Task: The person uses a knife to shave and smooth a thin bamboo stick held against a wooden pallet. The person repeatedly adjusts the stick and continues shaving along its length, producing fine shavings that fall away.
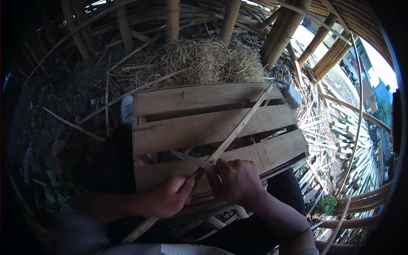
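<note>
A long thin bamboo strip (pixel 242 123) runs diagonally from the lower left up to the right, across a wooden slatted pallet (pixel 199 100) on my lap. My left hand (pixel 168 196) grips the strip low down, fingers closed around it. My right hand (pixel 236 180) is closed on the handle of a knife, whose pale blade (pixel 190 158) points left and lies against the strip just above my left hand. The two hands almost touch.
A heap of dry bamboo shavings (pixel 208 61) lies beyond the pallet. Thick bamboo poles (pixel 282 32) stand behind and to the right. Loose strips (pixel 114 100) litter the dark ground at left. Cut bamboo pieces (pixel 361 157) are piled at right.
</note>
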{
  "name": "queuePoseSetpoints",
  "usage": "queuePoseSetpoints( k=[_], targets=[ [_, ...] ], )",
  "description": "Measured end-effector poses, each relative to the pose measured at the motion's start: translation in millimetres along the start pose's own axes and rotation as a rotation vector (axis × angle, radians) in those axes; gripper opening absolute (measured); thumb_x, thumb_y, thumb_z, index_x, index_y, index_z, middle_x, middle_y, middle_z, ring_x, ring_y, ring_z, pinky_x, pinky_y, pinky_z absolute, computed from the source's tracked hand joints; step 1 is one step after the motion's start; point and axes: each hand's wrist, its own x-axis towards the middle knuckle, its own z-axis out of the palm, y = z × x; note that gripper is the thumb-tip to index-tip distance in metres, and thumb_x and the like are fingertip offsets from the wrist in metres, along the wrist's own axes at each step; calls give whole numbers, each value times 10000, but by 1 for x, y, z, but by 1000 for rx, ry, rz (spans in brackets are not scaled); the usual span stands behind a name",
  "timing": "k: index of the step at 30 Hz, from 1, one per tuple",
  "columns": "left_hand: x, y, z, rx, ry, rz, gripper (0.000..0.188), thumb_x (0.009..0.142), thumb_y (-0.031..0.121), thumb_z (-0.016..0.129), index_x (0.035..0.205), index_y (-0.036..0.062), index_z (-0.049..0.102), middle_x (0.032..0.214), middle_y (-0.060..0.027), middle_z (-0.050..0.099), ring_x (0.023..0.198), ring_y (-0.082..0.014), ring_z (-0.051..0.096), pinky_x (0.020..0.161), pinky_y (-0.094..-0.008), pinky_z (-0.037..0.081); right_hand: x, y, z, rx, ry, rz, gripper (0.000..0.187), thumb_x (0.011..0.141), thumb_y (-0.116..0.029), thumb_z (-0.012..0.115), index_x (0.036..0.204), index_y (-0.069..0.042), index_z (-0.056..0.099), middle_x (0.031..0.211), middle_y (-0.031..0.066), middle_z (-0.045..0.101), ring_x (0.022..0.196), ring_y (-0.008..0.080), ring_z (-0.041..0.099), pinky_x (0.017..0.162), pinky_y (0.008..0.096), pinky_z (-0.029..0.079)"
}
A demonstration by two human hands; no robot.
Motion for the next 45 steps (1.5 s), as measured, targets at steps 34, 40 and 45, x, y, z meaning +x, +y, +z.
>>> queuePoseSetpoints(
  k=[34,40,45],
  targets=[
    [17,19,0,-24,129,67,437,1116,418,374,1025,43,580,796,-17,556,593,-115,519,565,-299,470,15,42,-8,-27,144,-32,258,924,-188,662,698,-65,635,569,144,594,526,386,619,495,459,478],
    [16,25,8,-528,-72,18,414,1094,478,423,1002,89,531,823,-6,490,586,-82,460,478,-228,395,3,35,-25,155,47,40,260,950,-144,634,731,-14,582,607,189,564,567,419,593,533,482,442],
    [14,29,11,-492,-207,-18,381,1088,475,458,992,106,475,769,21,433,558,-66,408,417,-198,317,-3,41,-43,339,-42,56,278,979,-121,605,741,14,552,624,204,527,575,411,541,569,476,413]
  ],
)
